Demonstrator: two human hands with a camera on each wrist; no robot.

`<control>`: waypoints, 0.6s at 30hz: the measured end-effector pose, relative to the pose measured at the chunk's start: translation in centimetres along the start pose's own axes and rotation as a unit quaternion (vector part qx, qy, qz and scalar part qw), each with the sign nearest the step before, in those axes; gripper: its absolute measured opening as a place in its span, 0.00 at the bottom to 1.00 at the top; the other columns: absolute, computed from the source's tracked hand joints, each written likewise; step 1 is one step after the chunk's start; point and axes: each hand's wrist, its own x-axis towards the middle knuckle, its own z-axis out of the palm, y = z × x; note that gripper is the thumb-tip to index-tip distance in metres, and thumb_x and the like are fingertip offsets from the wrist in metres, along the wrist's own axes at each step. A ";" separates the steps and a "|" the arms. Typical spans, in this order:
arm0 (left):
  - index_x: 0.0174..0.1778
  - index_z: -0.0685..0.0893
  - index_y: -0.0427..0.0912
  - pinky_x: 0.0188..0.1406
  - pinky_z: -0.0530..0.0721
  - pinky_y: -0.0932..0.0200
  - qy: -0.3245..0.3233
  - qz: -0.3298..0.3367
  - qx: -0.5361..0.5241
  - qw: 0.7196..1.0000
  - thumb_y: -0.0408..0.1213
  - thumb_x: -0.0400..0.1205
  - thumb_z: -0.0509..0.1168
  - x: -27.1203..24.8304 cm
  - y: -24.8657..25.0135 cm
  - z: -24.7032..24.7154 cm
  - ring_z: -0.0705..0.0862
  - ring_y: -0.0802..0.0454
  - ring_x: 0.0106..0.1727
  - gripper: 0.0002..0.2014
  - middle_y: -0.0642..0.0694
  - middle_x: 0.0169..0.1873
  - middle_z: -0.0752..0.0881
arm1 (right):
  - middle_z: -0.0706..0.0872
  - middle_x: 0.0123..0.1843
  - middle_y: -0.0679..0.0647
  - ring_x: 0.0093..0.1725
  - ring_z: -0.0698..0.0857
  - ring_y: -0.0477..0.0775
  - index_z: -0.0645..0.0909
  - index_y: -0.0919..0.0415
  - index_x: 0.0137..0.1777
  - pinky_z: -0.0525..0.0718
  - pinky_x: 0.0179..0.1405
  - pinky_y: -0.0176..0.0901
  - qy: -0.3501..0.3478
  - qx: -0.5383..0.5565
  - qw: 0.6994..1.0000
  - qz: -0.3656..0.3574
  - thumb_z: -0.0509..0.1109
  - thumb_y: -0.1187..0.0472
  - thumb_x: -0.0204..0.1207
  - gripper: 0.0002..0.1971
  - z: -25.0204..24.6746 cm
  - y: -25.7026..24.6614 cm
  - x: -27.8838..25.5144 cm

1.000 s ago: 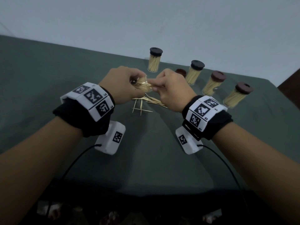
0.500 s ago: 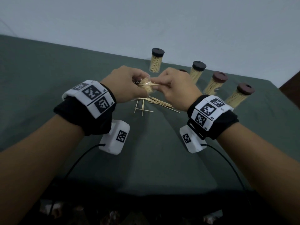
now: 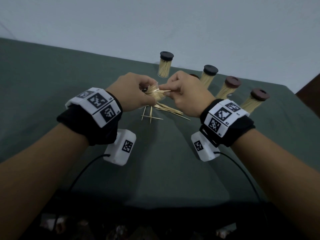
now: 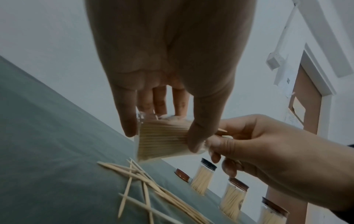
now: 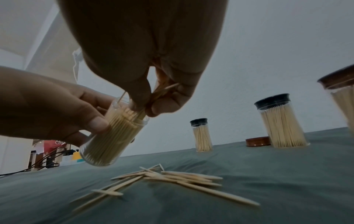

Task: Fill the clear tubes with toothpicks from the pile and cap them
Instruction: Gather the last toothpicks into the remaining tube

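My left hand point(image 3: 136, 94) grips a clear tube point(image 5: 113, 134) nearly full of toothpicks, tilted with its open mouth toward the right, a little above the table. The same tube point(image 4: 162, 141) sits between thumb and fingers in the left wrist view. My right hand point(image 3: 183, 92) pinches a few toothpicks point(image 5: 162, 91) whose tips sit at the tube's mouth. Under both hands a small pile of loose toothpicks point(image 3: 162, 110) point(image 5: 172, 178) lies on the green cloth. A loose brown cap point(image 5: 257, 141) rests flat beside a capped tube.
Several capped, filled tubes stand at the back: black-capped ones point(image 3: 165, 66) point(image 3: 208, 75) and brown-capped ones point(image 3: 229, 87) point(image 3: 254, 101). The green cloth-covered table point(image 3: 69, 75) ends at a white wall. Cables run from the wrist cameras off the near edge.
Both hands with the tube have lifted slightly and stayed together. The toothpicks in my right hand have gone from lying across the mouth to pointing further into it.
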 end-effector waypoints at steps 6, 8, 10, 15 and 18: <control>0.58 0.87 0.60 0.59 0.86 0.45 -0.013 -0.001 -0.026 1.000 0.50 0.60 0.77 -0.2 0.1 -0.1 0.89 0.55 0.49 0.27 0.56 0.47 0.91 | 0.87 0.46 0.43 0.45 0.82 0.38 0.90 0.51 0.57 0.73 0.46 0.20 0.043 0.053 0.997 0.026 0.76 0.60 0.75 0.11 -0.1 -0.2 0.3; 0.58 0.87 0.60 0.59 0.86 0.46 -0.021 0.006 -0.025 0.999 0.48 0.61 0.77 -0.1 0.2 0.1 0.89 0.55 0.49 0.26 0.55 0.47 0.91 | 0.89 0.44 0.42 0.43 0.85 0.35 0.91 0.50 0.52 0.76 0.45 0.20 0.066 0.103 0.991 0.053 0.79 0.58 0.71 0.10 0.0 -0.2 0.1; 0.58 0.87 0.59 0.59 0.86 0.46 -0.021 0.010 -0.023 0.999 0.44 0.65 0.79 -0.1 0.2 0.1 0.89 0.55 0.49 0.24 0.55 0.47 0.91 | 0.90 0.43 0.44 0.43 0.86 0.36 0.91 0.51 0.50 0.79 0.45 0.24 0.081 0.119 0.988 0.060 0.80 0.58 0.70 0.08 0.1 -0.1 0.0; 0.58 0.87 0.58 0.60 0.86 0.47 -0.004 0.009 -0.031 0.999 0.45 0.65 0.79 -0.1 0.1 -0.5 0.89 0.56 0.49 0.24 0.56 0.48 0.90 | 0.82 0.44 0.46 0.40 0.79 0.39 0.91 0.52 0.52 0.73 0.41 0.22 0.084 0.091 0.992 0.023 0.78 0.58 0.73 0.08 0.4 -0.2 0.2; 0.59 0.87 0.58 0.59 0.86 0.48 0.003 0.010 -0.024 1.000 0.41 0.69 0.80 0.0 -0.1 -0.5 0.89 0.56 0.48 0.22 0.56 0.48 0.90 | 0.80 0.48 0.46 0.45 0.78 0.42 0.89 0.51 0.57 0.72 0.44 0.21 0.014 0.056 0.998 0.006 0.71 0.66 0.78 0.13 0.3 -0.1 0.1</control>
